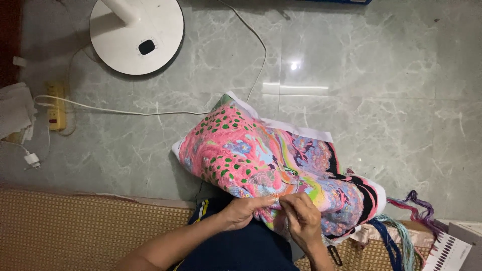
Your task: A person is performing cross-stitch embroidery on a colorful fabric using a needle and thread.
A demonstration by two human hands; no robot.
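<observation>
A large cross-stitch cloth (pixel 251 155), mostly pink with green dots and many-coloured swirls, lies bunched over my lap. My left hand (pixel 243 210) pinches a fold of the cloth at its near edge. My right hand (pixel 303 216) is just beside it, fingertips closed on the same spot of cloth; a needle or thread between the fingers is too small to tell. A bundle of loose coloured threads (pixel 409 221) hangs off the cloth's right end.
A round white fan base (pixel 136 35) stands on the marble floor at the top left, its white cord (pixel 125 111) running to a yellow power strip (pixel 56 108). A woven mat (pixel 75 231) lies under me. A colour chart card (pixel 447 253) lies at the bottom right.
</observation>
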